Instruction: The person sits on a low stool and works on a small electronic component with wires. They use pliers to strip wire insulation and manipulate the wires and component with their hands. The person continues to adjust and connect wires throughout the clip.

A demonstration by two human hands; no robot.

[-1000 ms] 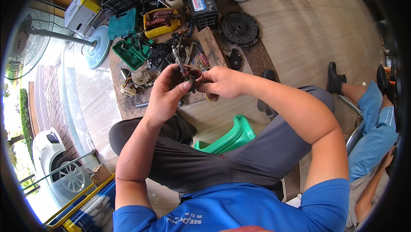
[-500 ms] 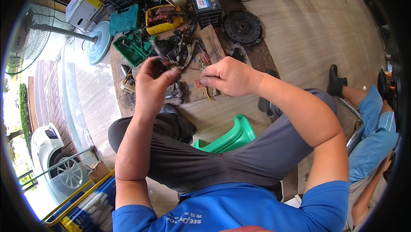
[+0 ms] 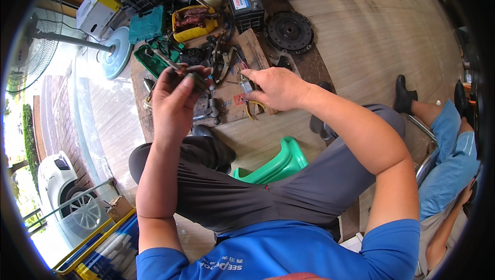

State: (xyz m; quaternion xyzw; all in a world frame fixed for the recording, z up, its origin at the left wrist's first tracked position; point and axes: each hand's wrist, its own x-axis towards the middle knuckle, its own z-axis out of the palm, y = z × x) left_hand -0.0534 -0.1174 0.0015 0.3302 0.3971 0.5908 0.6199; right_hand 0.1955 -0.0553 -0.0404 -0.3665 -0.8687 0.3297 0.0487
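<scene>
Your left hand [image 3: 172,99] fingers grip a small dark metal part [image 3: 193,80]; your right hand [image 3: 276,89] fingers pinch a small grey piece [image 3: 246,85].

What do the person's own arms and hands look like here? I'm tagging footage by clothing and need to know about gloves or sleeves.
Both hands are bare: no gloves, rings or watch show on the left hand or the right hand. The forearms are uncovered up to the short sleeves of a blue shirt, which bears pale printed lettering on the chest. Grey trousers cover the legs.
</scene>
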